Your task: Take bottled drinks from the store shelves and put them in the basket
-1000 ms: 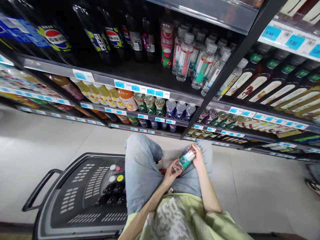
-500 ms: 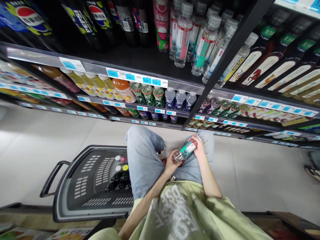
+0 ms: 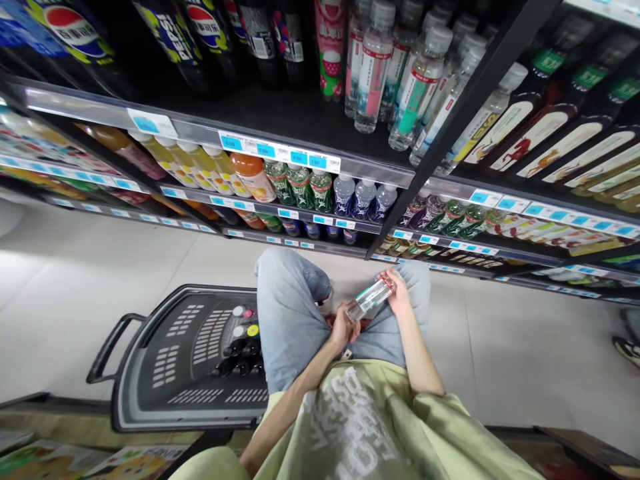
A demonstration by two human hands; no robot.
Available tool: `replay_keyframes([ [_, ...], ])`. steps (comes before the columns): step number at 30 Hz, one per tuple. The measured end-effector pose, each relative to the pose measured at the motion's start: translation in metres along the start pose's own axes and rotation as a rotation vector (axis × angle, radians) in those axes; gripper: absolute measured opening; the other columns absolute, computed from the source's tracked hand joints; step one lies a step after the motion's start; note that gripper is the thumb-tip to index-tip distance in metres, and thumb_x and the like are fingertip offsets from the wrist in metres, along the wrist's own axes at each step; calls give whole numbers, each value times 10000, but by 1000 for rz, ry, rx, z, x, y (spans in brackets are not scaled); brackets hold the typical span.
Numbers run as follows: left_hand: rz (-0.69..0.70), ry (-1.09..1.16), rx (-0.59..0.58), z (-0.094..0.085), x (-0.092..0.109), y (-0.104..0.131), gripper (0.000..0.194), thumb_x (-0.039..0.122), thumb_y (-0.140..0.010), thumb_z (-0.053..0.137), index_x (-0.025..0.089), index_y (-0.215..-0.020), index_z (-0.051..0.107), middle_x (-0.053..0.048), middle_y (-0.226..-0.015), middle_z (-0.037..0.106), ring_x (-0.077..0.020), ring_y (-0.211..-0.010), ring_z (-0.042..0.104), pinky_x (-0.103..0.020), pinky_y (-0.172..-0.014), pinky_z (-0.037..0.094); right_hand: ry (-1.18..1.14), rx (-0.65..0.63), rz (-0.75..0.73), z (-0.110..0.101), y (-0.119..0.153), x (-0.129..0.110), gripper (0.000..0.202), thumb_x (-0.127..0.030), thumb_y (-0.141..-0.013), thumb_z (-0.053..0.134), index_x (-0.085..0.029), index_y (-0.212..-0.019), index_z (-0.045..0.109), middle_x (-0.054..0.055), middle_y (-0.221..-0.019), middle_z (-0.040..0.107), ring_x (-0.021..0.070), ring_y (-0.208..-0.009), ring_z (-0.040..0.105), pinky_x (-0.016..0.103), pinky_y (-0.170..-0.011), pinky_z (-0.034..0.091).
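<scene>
A clear bottle (image 3: 371,299) lies slanted between my two hands, above my lap. My left hand (image 3: 344,328) has its fingers round the lower end of the bottle. At the upper right end, near the cap, my right hand (image 3: 397,291) grips it. The side of the label facing me is mostly pale, with a barcode and a red band towards the cap. Below the hands are my knees in light blue jeans.
A grey basket (image 3: 190,360) with dark-capped and light-capped bottles stands on the floor to my left. Ahead, a black shelf (image 3: 250,120) holds cola, clear bottles (image 3: 373,73) and juices. A person's shoe (image 3: 627,349) shows at the right edge.
The bottle has been turned about its length between my hands, so its green label panel gives way to a paler side with a barcode. The whole view has shifted slightly.
</scene>
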State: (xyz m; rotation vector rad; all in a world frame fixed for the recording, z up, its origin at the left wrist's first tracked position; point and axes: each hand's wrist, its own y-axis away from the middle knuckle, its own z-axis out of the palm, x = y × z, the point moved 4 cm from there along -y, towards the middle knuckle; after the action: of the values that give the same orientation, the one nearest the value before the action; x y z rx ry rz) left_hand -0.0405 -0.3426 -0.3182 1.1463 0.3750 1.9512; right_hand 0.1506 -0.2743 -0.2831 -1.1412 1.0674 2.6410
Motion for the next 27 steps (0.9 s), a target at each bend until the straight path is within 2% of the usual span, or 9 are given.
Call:
replay_keyframes([
  [3,23,-3,43,1,-2,-5,708,828,-930,287,202,-923,616,20,-426,508,-142,-291,368,-234,-342,224,13,2,4,0,0,-2,350,-260,-667,926,-235,-912,678,-35,-771,760,194,-755,776,320,-751,665],
  [6,75,-150,123,5,-4,-6,598,723,-950,420,174,-950,658,-23,-575,635,-168,-452,562,-260,-468,434,50,56,-26,-7,-1,-6,417,-273,-623,947,-239,-945,684,-62,-720,733,168,-683,750,297,-723,656],
  [8,174,-277,212,6,-1,-2,432,563,-919,578,164,-1041,690,-74,-828,758,-215,-741,716,-332,-712,583,111,92,-74,-12,-1,-7,493,-301,-574,972,-239,-975,692,-77,-680,709,156,-639,724,288,-707,644],
  [9,258,-367,238,7,2,1,383,475,-881,649,168,-1104,702,-99,-995,787,-243,-922,741,-379,-867,600,162,92,-106,-14,-1,-7,543,-323,-550,988,-236,-1002,700,-76,-674,707,158,-635,719,296,-712,641],
  [12,539,-754,186,16,10,13,565,301,-769,781,178,-1312,684,-162,-1403,693,-326,-1326,628,-490,-1187,473,432,-4,-207,-12,6,-3,673,-422,-542,1018,-211,-1112,729,-32,-713,741,201,-683,734,348,-742,631],
  [15,666,-978,149,24,12,16,729,304,-755,848,147,-1426,611,-216,-1471,628,-373,-1381,585,-536,-1211,457,782,-223,-298,0,22,4,692,-500,-625,989,-176,-1192,760,41,-808,796,250,-766,748,431,-857,623],
  [19,688,-936,295,22,19,11,673,277,-754,859,118,-1360,614,-214,-1331,689,-370,-1270,656,-536,-1137,522,1019,-481,-332,16,44,20,690,-530,-696,927,-187,-1271,761,112,-1018,844,319,-983,778,523,-1086,559],
  [23,737,-894,348,22,31,14,567,117,-752,772,136,-1307,658,-178,-1322,705,-328,-1276,659,-474,-1134,530,1012,-565,-317,21,51,30,841,-504,-698,919,-230,-1450,661,138,-1331,779,340,-1265,724,546,-1209,482],
  [27,753,-961,333,24,40,21,525,62,-751,714,174,-1264,693,-144,-1336,708,-304,-1301,638,-446,-1148,523,968,-583,-287,19,50,35,1018,-470,-699,933,-260,-1602,510,151,-1498,673,342,-1394,652,551,-1240,456],
])
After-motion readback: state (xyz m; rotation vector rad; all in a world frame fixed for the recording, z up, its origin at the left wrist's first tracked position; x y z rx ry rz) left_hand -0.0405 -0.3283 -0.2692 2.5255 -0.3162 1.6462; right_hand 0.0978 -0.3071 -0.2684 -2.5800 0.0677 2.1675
